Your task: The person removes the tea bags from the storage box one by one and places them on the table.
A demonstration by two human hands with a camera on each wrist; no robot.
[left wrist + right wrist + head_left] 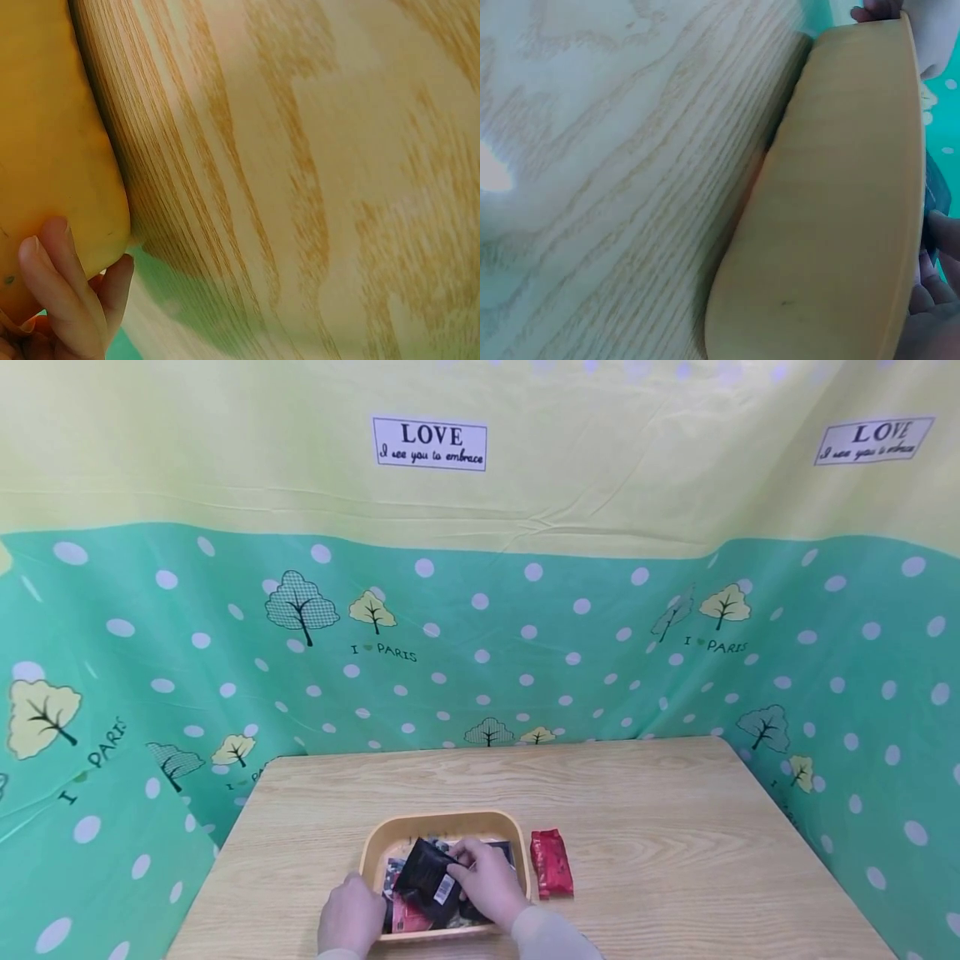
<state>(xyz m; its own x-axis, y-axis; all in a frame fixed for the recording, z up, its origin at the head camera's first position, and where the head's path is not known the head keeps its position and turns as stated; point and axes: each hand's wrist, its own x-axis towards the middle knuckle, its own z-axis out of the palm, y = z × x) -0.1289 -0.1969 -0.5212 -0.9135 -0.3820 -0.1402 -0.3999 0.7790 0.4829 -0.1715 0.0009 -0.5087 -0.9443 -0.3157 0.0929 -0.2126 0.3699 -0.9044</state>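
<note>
A shallow yellow-orange plastic tray (450,817) stands near the table's front, with several small packets in it. My right hand (487,881) reaches over the tray and pinches a black packet (426,870) bearing a white barcode label. In the right wrist view, the tray wall (825,187) hides most of that packet (937,187). At the tray's left end, my left hand (351,914) grips the rim. Its fingers (60,277) lie against the tray's outer side in the left wrist view. Pink and patterned packets (411,917) lie beneath the black one, partly covered.
A red packet (551,864) with lettering lies on the wooden table (637,810), just right of the tray. Behind the table and along its sides hangs a green and yellow printed cloth (480,635).
</note>
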